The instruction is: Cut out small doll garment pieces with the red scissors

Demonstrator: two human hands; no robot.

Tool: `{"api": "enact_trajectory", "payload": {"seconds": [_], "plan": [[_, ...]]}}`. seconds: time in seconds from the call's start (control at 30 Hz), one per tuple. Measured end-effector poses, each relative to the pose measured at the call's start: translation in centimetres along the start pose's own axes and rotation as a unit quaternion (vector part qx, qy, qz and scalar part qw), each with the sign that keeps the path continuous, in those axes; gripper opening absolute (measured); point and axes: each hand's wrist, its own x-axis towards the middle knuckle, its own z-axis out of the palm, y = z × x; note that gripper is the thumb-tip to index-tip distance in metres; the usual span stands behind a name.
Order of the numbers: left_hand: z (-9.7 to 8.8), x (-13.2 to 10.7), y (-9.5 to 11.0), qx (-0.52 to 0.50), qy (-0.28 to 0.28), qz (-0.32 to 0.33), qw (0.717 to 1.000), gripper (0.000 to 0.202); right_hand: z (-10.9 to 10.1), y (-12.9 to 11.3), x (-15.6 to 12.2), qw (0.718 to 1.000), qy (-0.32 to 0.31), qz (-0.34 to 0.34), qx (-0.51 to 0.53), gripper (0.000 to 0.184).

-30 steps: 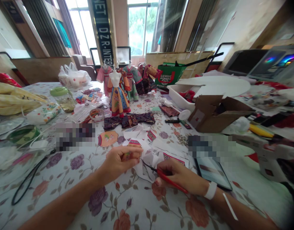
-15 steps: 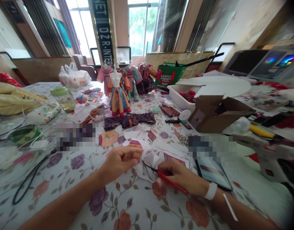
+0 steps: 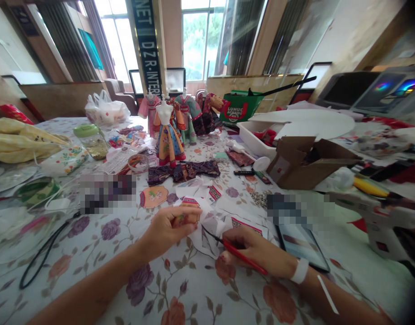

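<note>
Over a flower-patterned desk [image 3: 102,262], the left hand [image 3: 170,226] pinches orange patterned fabric [image 3: 187,220] — the right hand [image 3: 251,246] grips a red-handled tool [image 3: 251,262], its tip near the left fingertips — before small dress forms [image 3: 169,144].

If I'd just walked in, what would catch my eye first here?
Probably the small costumed dress forms, clustered toward the far middle of the floral tablecloth, with a green bag to their right. Nearer, at centre, the left hand pinches a patterned piece while the right hand holds a red-handled tool.
</note>
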Motion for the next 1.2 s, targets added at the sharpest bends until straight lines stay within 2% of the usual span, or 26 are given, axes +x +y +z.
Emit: {"api": "enact_trajectory", "payload": {"seconds": [0.17, 0.33, 0.57, 0.77, 0.93, 1.07, 1.2], "plan": [[0.2, 0.1, -0.3, 0.004, 0.011, -0.006, 1.0, 0.031, -0.1, 0.2, 0.0, 1.0, -0.009, 0.014, -0.013, 0.042], [0.4, -0.2, 0.0, 0.024, 0.012, -0.035, 0.999, 0.033, -0.3, 0.7, -0.2, 0.992, 0.032, -0.006, -0.124, 0.045], [1.0, -0.5, 0.6, -0.005, 0.015, -0.023, 1.0, 0.032, -0.5, 0.6, -0.2, 0.979, 0.049, -0.03, -0.197, 0.045], [1.2, -0.5, 0.7, -0.007, 0.009, -0.031, 0.999, 0.033, -0.2, 0.8, -0.2, 0.981, 0.063, -0.024, -0.18, 0.047], [1.5, -0.6, 0.5, -0.018, 0.019, -0.034, 0.999, 0.033, 0.2, 0.6, -0.2, 0.996, 0.025, -0.005, -0.087, 0.046], [1.6, -0.7, 0.3, -0.022, 0.027, -0.035, 0.999, 0.033, 0.1, 0.3, -0.2, 0.991, 0.043, -0.009, -0.125, 0.048], [1.3, -0.7, 0.3, 0.033, 0.04, -0.032, 0.998, 0.033, 0.1, 0.3, -0.2, 0.99, 0.049, -0.017, -0.129, 0.049]]}}
